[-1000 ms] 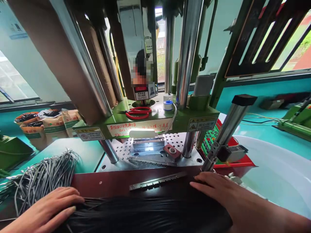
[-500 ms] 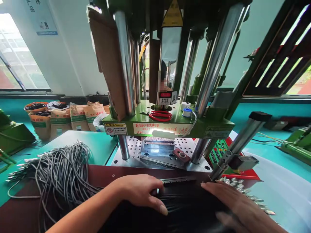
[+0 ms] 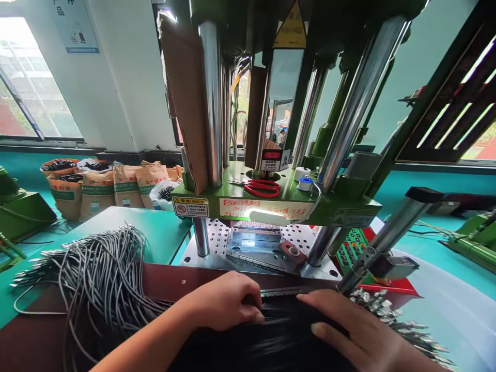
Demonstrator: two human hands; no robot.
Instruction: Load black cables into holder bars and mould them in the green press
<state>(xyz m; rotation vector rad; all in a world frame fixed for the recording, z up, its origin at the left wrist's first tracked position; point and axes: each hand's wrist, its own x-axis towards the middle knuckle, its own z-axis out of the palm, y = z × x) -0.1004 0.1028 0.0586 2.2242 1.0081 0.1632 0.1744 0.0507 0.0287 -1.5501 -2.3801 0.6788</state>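
Note:
A dark slotted metal strip (image 3: 284, 292) lies along the front edge of the brown work surface. My left hand (image 3: 232, 302) is at its left end, thumb and fingers curled together; what sits between them is hidden. My right hand (image 3: 344, 323) is at the strip's right end, with the index finger touching it and the thumb held apart. Below both hands is a dark, streaky surface, too blurred to tell what it is. Behind the strip, a metal mould block (image 3: 253, 240) rests on the press's perforated plate (image 3: 217, 235), with a second slotted bar (image 3: 256, 262) in front of it.
A green press with steel columns (image 3: 211, 103) stands ahead. Red-handled scissors (image 3: 263, 188) and a blue-white spool (image 3: 305, 183) lie on its platen. Grey cables (image 3: 104, 274) are heaped left; metal-ended pieces (image 3: 406, 325) lie right, near a control panel (image 3: 352, 247). Paper sacks (image 3: 96, 191) stand behind.
My right hand has moved left onto the strip's right end. My left thumb has drawn in towards the fingers. The view has shifted slightly.

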